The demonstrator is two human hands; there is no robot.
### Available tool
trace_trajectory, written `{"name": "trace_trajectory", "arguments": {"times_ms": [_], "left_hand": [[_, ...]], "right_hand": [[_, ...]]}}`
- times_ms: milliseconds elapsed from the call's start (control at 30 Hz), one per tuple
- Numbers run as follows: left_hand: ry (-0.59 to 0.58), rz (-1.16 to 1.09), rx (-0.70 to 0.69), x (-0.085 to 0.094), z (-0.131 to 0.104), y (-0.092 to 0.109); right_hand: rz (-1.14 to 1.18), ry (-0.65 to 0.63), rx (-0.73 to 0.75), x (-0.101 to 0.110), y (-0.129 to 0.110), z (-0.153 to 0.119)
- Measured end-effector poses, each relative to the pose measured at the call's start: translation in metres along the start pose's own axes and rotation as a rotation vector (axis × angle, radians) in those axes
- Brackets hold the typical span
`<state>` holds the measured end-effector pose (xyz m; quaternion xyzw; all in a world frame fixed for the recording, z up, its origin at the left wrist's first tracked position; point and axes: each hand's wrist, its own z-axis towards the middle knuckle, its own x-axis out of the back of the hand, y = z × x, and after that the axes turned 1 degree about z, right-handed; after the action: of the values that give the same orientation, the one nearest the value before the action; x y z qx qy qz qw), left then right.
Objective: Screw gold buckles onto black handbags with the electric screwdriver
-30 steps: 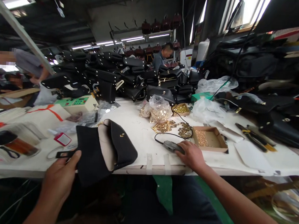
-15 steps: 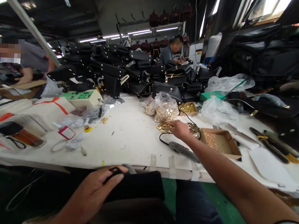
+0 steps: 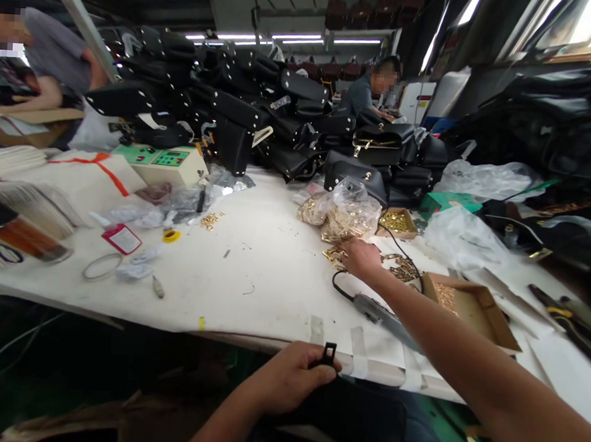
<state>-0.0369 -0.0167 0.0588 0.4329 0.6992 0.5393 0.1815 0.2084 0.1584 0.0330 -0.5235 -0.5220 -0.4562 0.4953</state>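
The left hand [image 3: 288,380] is low at the near edge of the worktop [image 3: 252,272], fingers curled closed around a small black strap end [image 3: 328,354] that sticks up between thumb and forefinger; below it a dark bag [image 3: 343,417] lies in the person's lap, mostly hidden by the hand and the worktop's edge. The right hand [image 3: 361,257] is stretched out across the worktop with its fingers bent down onto a scatter of gold metal fittings [image 3: 338,253]; whether it has one pinched I cannot tell, since the fingertips are hidden behind the knuckles. Just behind that hand sits a clear plastic bag of gold fittings [image 3: 349,211]; beside it a small cardboard tray [image 3: 398,222] holds more of them; nearer the forearm an open cardboard box [image 3: 475,305] holds fine gold pieces. A grey hand tool [image 3: 377,311] with a black cord [image 3: 341,290] lies on the worktop under the right forearm. To the left are a green-faced control box [image 3: 161,163], a roll of yellow tape [image 3: 171,236] and a red-edged tag [image 3: 121,238]; a heap of black handbags [image 3: 242,111] fills the far side; one person in grey stands at far left [image 3: 50,52], another sits beyond the heap [image 3: 363,95].
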Motion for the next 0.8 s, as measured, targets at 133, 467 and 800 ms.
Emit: {"name": "trace_trajectory", "arguments": {"times_ms": [133, 467, 800], "left_hand": [[0.037, -0.006, -0.012, -0.009, -0.003, -0.017], [0.059, 0.245, -0.104, -0.025, -0.030, 0.010], [-0.053, 0.349, -0.190, -0.005, -0.046, 0.053]], "right_hand": [[-0.021, -0.046, -0.032, 0.002, -0.006, 0.001], [0.144, -0.093, -0.077, 0.007, -0.018, 0.011], [0.902, 0.062, 0.074, 0.028, -0.001, -0.053]]}}
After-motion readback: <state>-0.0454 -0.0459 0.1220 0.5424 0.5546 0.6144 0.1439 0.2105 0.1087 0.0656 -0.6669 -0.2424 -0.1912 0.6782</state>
